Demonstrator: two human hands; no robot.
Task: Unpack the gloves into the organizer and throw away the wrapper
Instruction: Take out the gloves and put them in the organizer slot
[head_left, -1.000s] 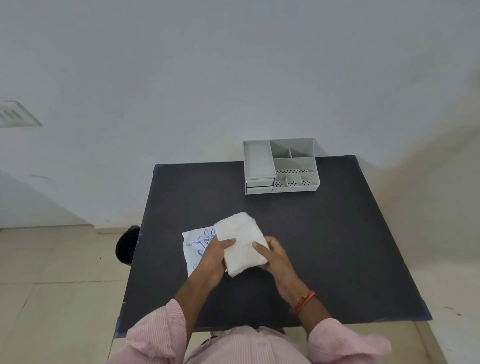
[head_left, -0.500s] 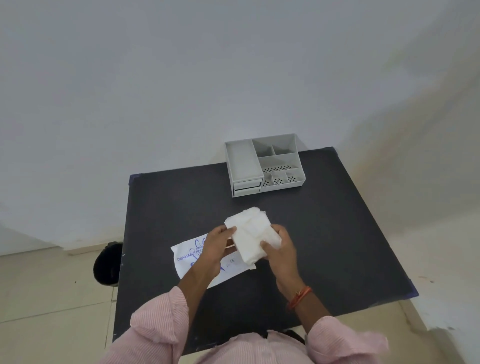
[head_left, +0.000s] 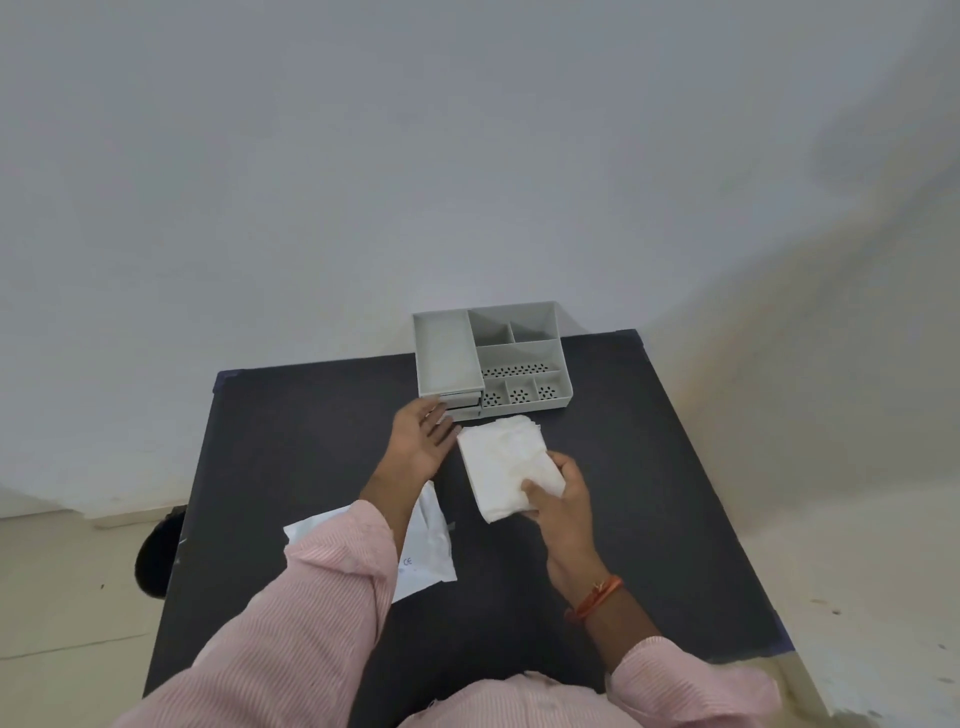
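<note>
So there's a black table (head_left: 649, 493) against a white wall (head_left: 467, 156), and everything's easiest to place off the grey organizer (head_left: 491, 358) sitting at the table's far edge. Its compartments look empty. Just in front of the organizer, the stack of white gloves (head_left: 506, 467) is pinched at its near corner by the right hand (head_left: 563, 501), thumb on top. The left hand (head_left: 421, 439) is spread open, holding nothing, fingertips right at the organizer's front-left drawers. The wrapper (head_left: 426, 551) lies flat well in front of the organizer, partly under the pink sleeve (head_left: 311, 597).
</note>
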